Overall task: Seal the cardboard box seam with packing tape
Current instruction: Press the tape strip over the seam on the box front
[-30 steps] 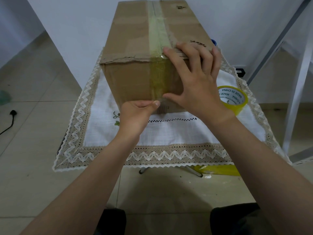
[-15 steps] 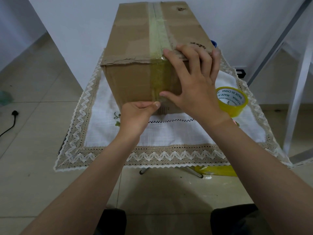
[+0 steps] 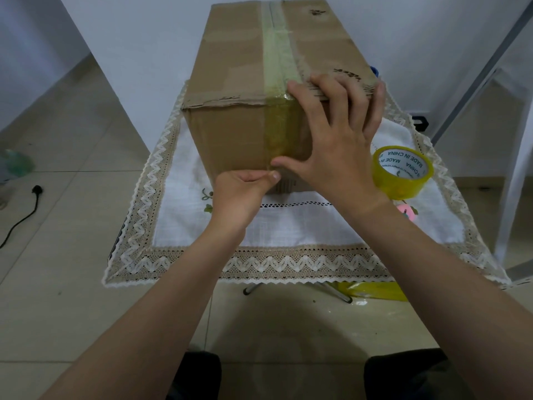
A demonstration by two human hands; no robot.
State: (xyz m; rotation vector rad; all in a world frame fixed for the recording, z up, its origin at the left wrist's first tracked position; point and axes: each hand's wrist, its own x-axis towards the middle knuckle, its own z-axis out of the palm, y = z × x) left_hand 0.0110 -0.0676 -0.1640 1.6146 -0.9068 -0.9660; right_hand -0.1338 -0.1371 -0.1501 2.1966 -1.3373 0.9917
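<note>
While the spread-flat right hand point(image 3: 337, 145) braces the cardboard box point(image 3: 230, 134) at 12 o'clock and the curled left hand point(image 3: 239, 194) seems to pinch the tape strip point(image 3: 277, 134) tail at 6, I'd guess we're finishing: next, press that end down firmly.

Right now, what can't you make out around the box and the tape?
All head view.
Tape end on the box front: the left hand pinches there and covers it.
Print low on the front: partly behind the spread right hand; too small.
Blue thing behind the box: mostly hidden by its corner.
Pink thing by the roll: right wrist covers part.
</note>
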